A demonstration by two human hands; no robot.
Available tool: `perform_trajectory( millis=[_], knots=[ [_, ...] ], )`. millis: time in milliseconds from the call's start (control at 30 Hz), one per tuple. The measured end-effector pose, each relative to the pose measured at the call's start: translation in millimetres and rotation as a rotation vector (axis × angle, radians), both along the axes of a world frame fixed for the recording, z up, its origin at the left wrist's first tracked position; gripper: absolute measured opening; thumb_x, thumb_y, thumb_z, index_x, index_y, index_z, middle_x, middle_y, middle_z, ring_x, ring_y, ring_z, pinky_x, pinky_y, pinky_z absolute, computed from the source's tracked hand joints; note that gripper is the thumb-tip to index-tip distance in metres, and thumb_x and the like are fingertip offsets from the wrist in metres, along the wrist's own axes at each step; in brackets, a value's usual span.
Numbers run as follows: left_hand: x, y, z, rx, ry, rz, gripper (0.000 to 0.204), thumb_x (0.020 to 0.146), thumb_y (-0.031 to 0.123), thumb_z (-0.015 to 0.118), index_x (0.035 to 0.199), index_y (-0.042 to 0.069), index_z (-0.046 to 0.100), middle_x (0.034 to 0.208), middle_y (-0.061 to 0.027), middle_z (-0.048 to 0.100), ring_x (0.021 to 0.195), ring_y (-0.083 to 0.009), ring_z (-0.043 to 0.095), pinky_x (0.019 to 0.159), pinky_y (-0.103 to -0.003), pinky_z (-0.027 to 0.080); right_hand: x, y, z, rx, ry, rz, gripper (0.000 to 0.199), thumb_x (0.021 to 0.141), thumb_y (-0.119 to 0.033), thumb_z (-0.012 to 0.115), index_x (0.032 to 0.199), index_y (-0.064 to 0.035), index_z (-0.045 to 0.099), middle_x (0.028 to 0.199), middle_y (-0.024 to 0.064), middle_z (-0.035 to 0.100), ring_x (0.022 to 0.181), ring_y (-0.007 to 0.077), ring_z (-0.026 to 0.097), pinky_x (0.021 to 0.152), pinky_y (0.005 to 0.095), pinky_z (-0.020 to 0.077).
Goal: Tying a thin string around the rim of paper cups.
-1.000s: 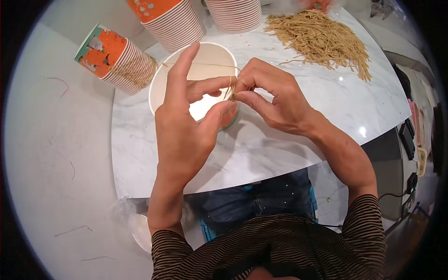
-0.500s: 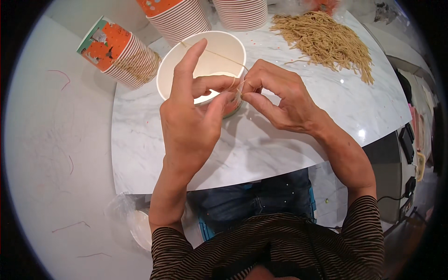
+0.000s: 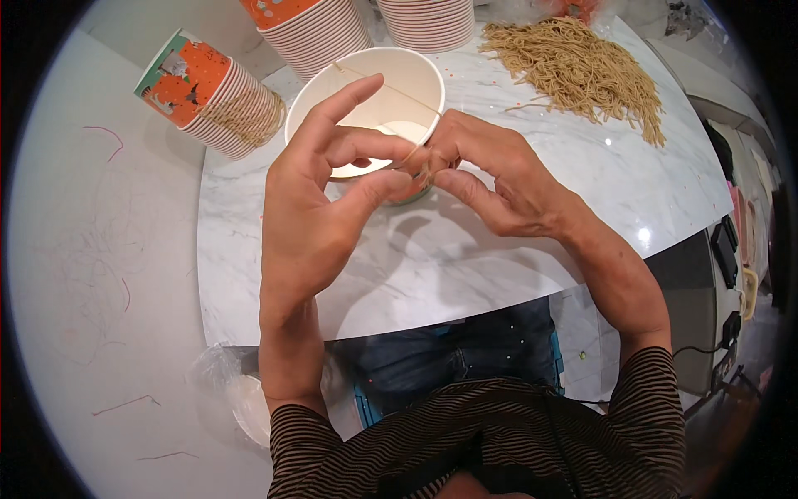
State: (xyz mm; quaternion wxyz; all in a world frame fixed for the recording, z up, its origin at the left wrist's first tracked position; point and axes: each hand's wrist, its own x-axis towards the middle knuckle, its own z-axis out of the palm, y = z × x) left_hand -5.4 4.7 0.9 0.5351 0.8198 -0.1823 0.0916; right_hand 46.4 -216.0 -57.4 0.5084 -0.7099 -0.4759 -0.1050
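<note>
A white-lined paper bucket [image 3: 366,93] with a printed outside stands in front of me. A thin tan string [image 3: 391,86] runs taut across its mouth, from the far left rim to the right rim. At the bucket's near right side, my right hand [image 3: 495,170] pinches the string between thumb and curled fingers. My left hand [image 3: 320,195] reaches over the near rim, index finger raised, thumb and middle finger meeting the string beside the right fingertips. The string crosses the left middle fingertip. The exact shape of the string between the fingers is too small to make out.
A heap of loose tan strings [image 3: 573,71] lies at the far right of the marble-patterned table [image 3: 499,274]. Stacked paper buckets [image 3: 320,46] and another stack [image 3: 428,23] stand at the back. At left, a tilted stack [image 3: 199,91] has strings draped over it.
My left hand has shifted left and turned slightly, its index finger leaning more to the right. The bucket has moved slightly right and away. My right hand stays nearly in place, pinching the string.
</note>
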Motion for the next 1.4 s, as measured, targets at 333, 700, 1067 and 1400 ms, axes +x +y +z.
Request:
perform_trajectory(
  millis=[333, 700, 1067, 1400],
  knots=[
    [-1, -24, -20, 0.028, -0.190, 0.081, 0.068, 0.084, -0.014, 0.067, 0.147, 0.006, 0.052, 0.104, -0.0116, 0.078, 0.102, -0.0211, 0.074, 0.085, -0.032, 0.063, 1, 1, -1, 0.107, 0.212, 0.014, 0.006, 0.093, -0.003, 0.068, 0.092, 0.0011, 0.064, 0.096, 0.0087, 0.064, 0.086, 0.0172, 0.060, 0.077, 0.0315, 0.0491],
    [5, -18, -26, 0.303, -0.580, 0.117, 0.059, 0.073, -0.008, 0.078, 0.129, 0.007, 0.068, 0.091, -0.0053, 0.076, 0.086, -0.0236, 0.066, 0.075, -0.036, 0.054, -1, 2, 5, 0.098, 0.069, -0.062, 0.007, 0.088, 0.000, 0.072, 0.088, 0.0016, 0.066, 0.085, 0.0083, 0.066, 0.077, 0.0186, 0.061, 0.071, 0.0314, 0.0485],
    [8, -15, -29, 0.278, -0.593, 0.105, 0.048, 0.073, -0.009, 0.078, 0.118, 0.006, 0.070, 0.084, -0.0044, 0.070, 0.082, -0.0234, 0.064, 0.074, -0.035, 0.053, 0, 3, 4, 0.147, 0.080, -0.044, 0.003, 0.091, -0.002, 0.072, 0.093, 0.0007, 0.070, 0.087, 0.0073, 0.068, 0.076, 0.0147, 0.062, 0.067, 0.0283, 0.0504],
    [0, -13, -23, 0.165, -0.342, 0.074, 0.022, 0.089, -0.007, 0.071, 0.109, 0.001, 0.065, 0.099, -0.0071, 0.069, 0.091, -0.0162, 0.069, 0.083, -0.028, 0.054, -3, 5, 1, 0.144, 0.220, -0.062, 0.020, 0.097, -0.010, 0.071, 0.115, 0.0002, 0.073, 0.097, 0.0076, 0.074, 0.082, 0.0117, 0.069, 0.074, 0.0259, 0.0561]
  ],
)
